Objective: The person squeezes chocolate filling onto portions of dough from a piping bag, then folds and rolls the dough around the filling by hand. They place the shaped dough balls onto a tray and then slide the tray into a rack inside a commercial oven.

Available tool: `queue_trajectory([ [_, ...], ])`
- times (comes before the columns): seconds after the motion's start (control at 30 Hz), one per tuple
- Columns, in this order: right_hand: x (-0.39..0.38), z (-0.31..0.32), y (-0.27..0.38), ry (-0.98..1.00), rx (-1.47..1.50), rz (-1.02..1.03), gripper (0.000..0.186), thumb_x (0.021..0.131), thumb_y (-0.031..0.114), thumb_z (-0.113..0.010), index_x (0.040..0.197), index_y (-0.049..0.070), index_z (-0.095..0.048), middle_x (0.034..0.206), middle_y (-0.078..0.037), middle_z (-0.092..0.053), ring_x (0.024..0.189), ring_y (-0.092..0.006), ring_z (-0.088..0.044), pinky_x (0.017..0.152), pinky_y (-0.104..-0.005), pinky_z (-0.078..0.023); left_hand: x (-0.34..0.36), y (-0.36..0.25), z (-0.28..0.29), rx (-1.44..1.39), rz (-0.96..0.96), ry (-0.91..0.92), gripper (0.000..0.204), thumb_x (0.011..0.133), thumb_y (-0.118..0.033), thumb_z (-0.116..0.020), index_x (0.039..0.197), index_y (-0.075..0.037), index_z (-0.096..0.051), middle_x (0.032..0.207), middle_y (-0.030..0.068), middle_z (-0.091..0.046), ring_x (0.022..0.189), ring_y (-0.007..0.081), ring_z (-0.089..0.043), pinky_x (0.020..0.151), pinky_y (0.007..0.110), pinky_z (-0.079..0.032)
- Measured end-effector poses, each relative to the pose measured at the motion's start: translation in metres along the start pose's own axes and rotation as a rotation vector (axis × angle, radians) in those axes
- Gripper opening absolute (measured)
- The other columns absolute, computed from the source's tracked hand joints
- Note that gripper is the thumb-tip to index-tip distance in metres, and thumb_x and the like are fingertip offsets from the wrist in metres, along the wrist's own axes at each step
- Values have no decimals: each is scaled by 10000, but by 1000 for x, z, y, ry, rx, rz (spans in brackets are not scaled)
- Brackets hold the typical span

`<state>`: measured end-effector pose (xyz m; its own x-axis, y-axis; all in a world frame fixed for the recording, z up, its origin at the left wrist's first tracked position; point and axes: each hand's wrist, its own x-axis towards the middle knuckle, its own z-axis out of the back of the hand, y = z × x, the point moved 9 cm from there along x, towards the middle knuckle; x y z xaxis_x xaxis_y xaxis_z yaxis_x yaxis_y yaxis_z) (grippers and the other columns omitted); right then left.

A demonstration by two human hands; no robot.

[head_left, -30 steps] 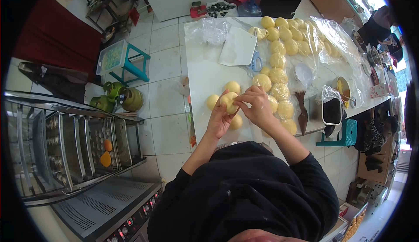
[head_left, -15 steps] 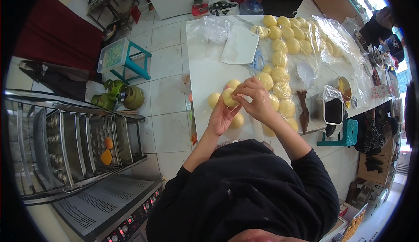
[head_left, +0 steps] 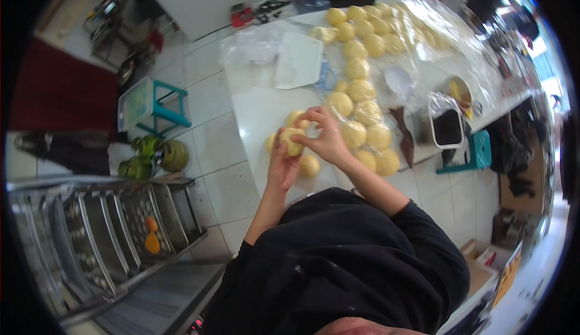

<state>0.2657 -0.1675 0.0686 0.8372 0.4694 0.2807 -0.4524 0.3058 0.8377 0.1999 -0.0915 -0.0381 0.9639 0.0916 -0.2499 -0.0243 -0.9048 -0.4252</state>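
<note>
My left hand point(head_left: 284, 163) holds a pale yellow dough ball point(head_left: 291, 145) from below and the left, fingers curled round it. My right hand point(head_left: 326, 134) bends over it from the right, thumb and fingertips pinching at its surface. Close around my hands, loose dough balls point(head_left: 309, 166) sit on the white tabletop point(head_left: 251, 111). Just to the right, rows of larger dough pieces point(head_left: 368, 113) lie under clear plastic.
The table also bears a white board point(head_left: 297, 63), crumpled plastic point(head_left: 248, 45), a brown piping bag point(head_left: 402, 135), bowls point(head_left: 459, 90) and a dark-filled container point(head_left: 447, 126). A tray rack point(head_left: 109, 238), green gas cylinders point(head_left: 174, 155) and a teal stool point(head_left: 163, 111) stand left of the table.
The view has shifted and tilted, so the table appears further left and turned. My right fingers moved over the held ball and have since lifted slightly at its top, still pinching it.
</note>
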Motion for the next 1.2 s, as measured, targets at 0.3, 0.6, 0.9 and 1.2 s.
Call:
queue_trajectory([
  [0.3, -80, 115, -95, -573, 872, -439, 185, 823, 149, -491, 963, 31, -523, 865, -24, -518, 794, -105, -489, 728, -249, -396, 34, -99, -17, 1180, -377, -54, 321, 756, -97, -580, 1064, -36, -512, 1085, 117, -514, 982, 203, -506, 839, 322, -421],
  [0.6, -300, 136, -219, -1136, 745, -1080, 638, 798, 576, -295, 1180, 86, -443, 1199, -87, -399, 1102, -247, -293, 916, -425, -195, 82, -97, -15, 2203, -682, 69, 382, 612, -128, -680, 976, -82, -573, 1022, 125, -524, 965, 297, -486, 837, 361, -388],
  [0.9, -276, 123, -208, -1100, 981, -929, 649, 792, 586, -300, 1192, 89, -418, 1213, -66, -384, 1101, -224, -273, 928, -388, -168, 83, -96, -1, 2005, -630, 38, 384, 632, -106, -657, 996, -53, -546, 1044, 126, -497, 962, 286, -483, 826, 362, -389],
  [1.2, -274, 117, -205, -1152, 1252, -848, 544, 783, 523, -406, 1076, 70, -476, 1049, -22, -467, 959, -164, -371, 878, -339, -252, 78, -91, -5, 1996, -704, 40, 399, 629, -87, -649, 1009, -68, -526, 1012, 112, -491, 951, 280, -466, 814, 362, -388],
])
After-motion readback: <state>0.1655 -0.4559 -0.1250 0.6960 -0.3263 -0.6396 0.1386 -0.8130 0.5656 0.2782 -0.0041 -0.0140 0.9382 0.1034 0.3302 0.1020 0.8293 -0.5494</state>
